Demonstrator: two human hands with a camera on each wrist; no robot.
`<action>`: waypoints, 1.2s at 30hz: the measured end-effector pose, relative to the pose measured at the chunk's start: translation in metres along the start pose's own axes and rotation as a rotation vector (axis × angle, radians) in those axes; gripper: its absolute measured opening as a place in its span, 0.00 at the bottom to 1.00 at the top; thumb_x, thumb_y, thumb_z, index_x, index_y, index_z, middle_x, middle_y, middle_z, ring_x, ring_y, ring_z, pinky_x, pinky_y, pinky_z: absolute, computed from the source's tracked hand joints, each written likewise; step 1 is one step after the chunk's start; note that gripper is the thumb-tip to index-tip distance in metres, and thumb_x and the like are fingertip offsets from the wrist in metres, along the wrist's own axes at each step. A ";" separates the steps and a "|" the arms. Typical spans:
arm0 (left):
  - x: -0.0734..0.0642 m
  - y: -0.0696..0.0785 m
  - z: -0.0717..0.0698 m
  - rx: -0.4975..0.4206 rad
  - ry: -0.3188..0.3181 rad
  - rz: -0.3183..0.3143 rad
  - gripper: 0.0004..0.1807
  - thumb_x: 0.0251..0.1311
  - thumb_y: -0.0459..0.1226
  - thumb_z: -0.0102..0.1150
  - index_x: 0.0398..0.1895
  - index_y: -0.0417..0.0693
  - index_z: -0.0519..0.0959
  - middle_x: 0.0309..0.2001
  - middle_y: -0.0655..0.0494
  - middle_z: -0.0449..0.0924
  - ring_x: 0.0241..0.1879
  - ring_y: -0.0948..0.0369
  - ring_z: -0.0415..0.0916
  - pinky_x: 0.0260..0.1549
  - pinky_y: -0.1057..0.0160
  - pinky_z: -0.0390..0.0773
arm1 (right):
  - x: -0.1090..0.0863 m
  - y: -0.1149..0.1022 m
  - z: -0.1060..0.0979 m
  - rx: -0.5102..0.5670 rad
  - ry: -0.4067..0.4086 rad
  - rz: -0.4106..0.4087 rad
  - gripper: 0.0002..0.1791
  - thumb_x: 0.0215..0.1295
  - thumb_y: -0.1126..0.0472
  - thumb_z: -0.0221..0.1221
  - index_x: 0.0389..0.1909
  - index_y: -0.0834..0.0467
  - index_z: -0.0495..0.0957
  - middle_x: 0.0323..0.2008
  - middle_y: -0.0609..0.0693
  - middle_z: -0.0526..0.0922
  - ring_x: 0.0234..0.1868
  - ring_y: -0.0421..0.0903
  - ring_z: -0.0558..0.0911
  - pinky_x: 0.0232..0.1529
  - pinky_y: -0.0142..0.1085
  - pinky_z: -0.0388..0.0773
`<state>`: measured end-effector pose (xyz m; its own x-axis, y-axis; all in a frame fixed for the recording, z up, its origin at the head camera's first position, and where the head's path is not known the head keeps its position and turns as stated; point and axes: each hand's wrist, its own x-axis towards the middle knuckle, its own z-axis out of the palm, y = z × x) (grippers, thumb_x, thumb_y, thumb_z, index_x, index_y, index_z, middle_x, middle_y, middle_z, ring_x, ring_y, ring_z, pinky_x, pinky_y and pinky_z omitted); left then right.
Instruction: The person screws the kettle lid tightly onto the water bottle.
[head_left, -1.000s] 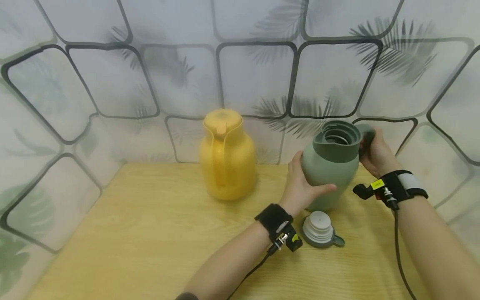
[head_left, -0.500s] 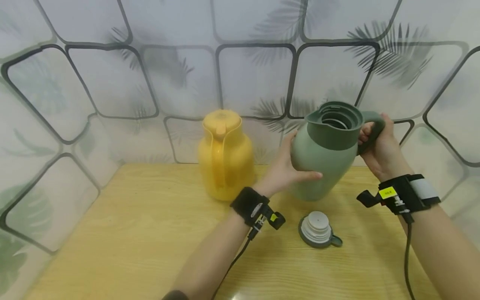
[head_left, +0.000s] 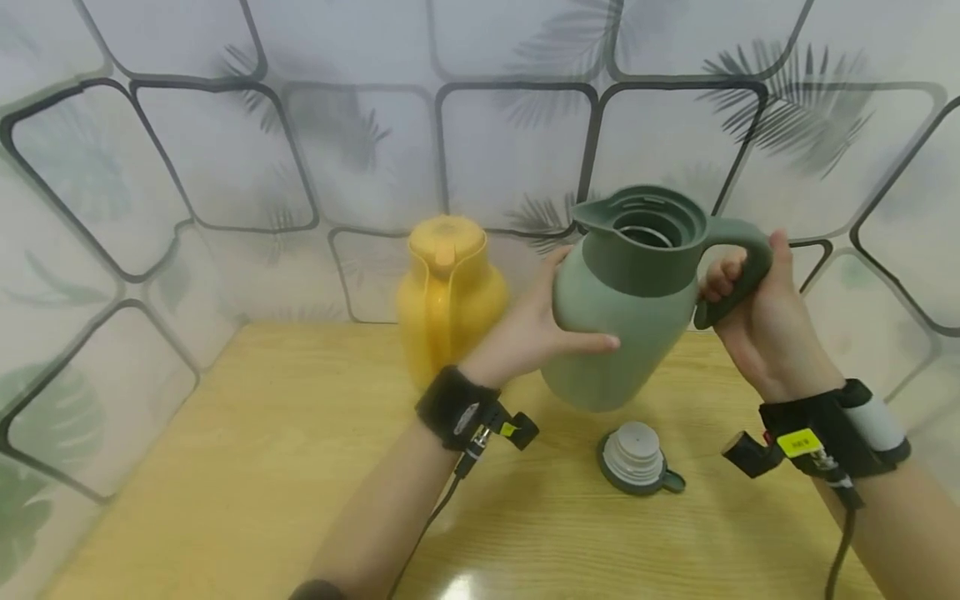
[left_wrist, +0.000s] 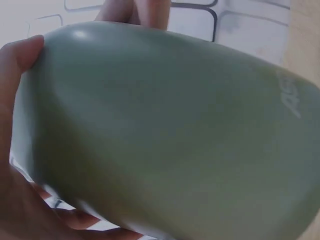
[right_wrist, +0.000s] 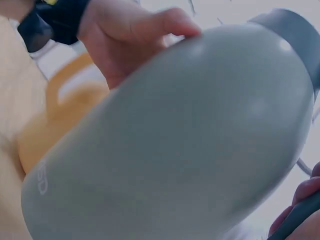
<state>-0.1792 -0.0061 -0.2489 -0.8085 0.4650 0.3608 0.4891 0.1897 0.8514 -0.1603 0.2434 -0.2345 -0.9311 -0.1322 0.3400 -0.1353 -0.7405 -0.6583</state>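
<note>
A pale green vacuum jug point(head_left: 630, 321) with a darker green collar and handle is held in both hands, its mouth uncovered and its spout facing left. My left hand point(head_left: 528, 329) grips the body from the left, thumb across the front. In the left wrist view the jug's smooth side point(left_wrist: 175, 125) fills most of the picture. My right hand point(head_left: 776, 325) holds the handle point(head_left: 738, 292), fingers curled through it. On the table below, the stopper point(head_left: 636, 458) lies white threaded side up, touched by neither hand. The inside of the jug is mostly dark.
A yellow vacuum jug point(head_left: 450, 283) stands behind my left wrist, lid on and handle facing me; the wrist partly covers it. The wooden table point(head_left: 247, 467) meets patterned walls point(head_left: 360, 167) at the back and left. Cables hang from both wrist cameras.
The green jug has been lifted and moved left toward the yellow jug, its spout turning further left. Both hands have kept hold of it. The stopper has stayed in place.
</note>
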 end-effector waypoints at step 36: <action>-0.072 -0.050 -0.026 -0.054 -0.278 -0.108 0.59 0.40 0.37 0.77 0.73 0.63 0.48 0.70 0.56 0.56 0.65 0.60 0.58 0.60 0.52 0.62 | -0.095 0.070 0.012 -0.267 -0.001 0.087 0.22 0.75 0.44 0.32 0.34 0.56 0.64 0.30 0.47 0.63 0.34 0.44 0.61 0.38 0.36 0.54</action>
<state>-0.1538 -0.0721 -0.3077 -0.7305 0.6650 0.1554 0.3809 0.2079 0.9009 -0.0775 0.1962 -0.3048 -0.9429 -0.1882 0.2747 -0.1394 -0.5262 -0.8388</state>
